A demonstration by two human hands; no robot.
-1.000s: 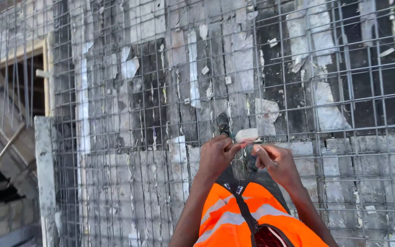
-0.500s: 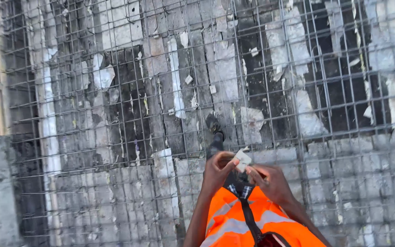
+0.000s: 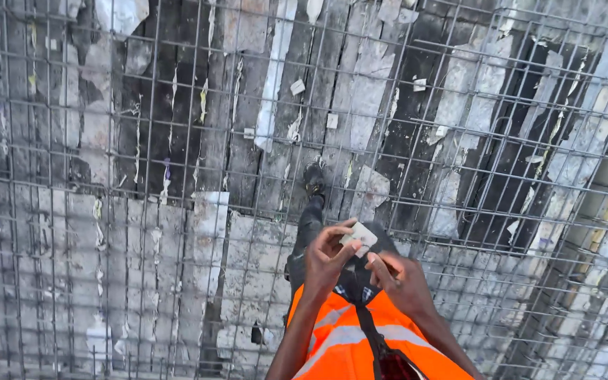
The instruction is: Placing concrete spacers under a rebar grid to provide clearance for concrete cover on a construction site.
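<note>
head view: i'm standing on a steel rebar mesh [image 3: 142,141] laid over worn formwork boards [image 3: 248,232], looking straight down past my orange vest [image 3: 346,338]. my left hand [image 3: 325,257] is curled shut, thumb and fingertips pinching the small pale block [image 3: 359,236], which sits just in front of my chest, at about 5 o'clock from the middle of the picture. my right hand [image 3: 399,278] is at the block's 4 o'clock, fingers bent in toward it; the index tip looks to touch its lower edge, though i can't tell whether it truly grips or only steadies. my boot [image 3: 314,179] shows at 12 o'clock from the hands, planted on the mesh.

to do this well, i judge the block should stay pinched firmly on the left while the right does the fine turning, both hands kept close to my body so nothing slips through the mesh openings. scraps of pale paper [image 3: 297,87] lie scattered on the boards, so a dropped piece would be hard to spot. feet should stay on the bars' crossings.
</note>
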